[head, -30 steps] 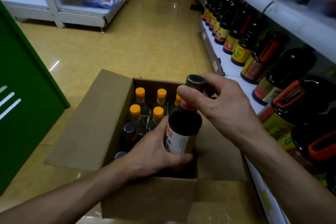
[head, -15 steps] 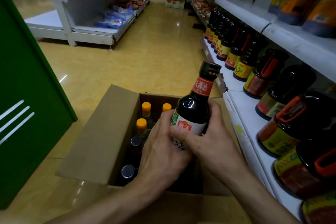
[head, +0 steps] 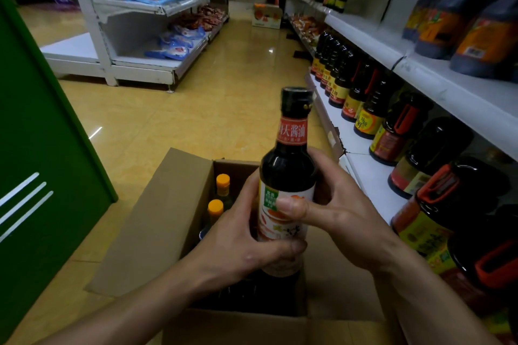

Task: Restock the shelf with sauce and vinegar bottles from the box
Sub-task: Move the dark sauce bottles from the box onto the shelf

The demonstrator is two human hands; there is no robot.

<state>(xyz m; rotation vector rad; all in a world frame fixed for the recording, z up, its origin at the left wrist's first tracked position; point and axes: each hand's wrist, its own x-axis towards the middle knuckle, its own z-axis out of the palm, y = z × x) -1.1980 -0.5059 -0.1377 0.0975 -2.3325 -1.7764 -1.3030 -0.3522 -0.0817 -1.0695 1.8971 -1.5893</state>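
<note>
My left hand point(head: 244, 238) and right hand point(head: 336, 213) both grip the sauce bottle point(head: 288, 173), upright above the box point(head: 157, 221); I judge it lifted out, next needing carriage right onto the shelf point(head: 364, 179).

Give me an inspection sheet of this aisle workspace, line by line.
Surface: yellow tiled floor; the open cardboard box stands on it.
Job's things: dark sauce bottle upright above the box; orange-capped bottles inside; lower shelf has a bare patch beside dark jugs.
Clutter: carton on the floor far down the aisle.
Grippers: left hand grips the bottle's lower body; right hand holds its label.
Cables: nothing seen.
Surroundings: green panel at left; white shelving with packets opposite.
</note>
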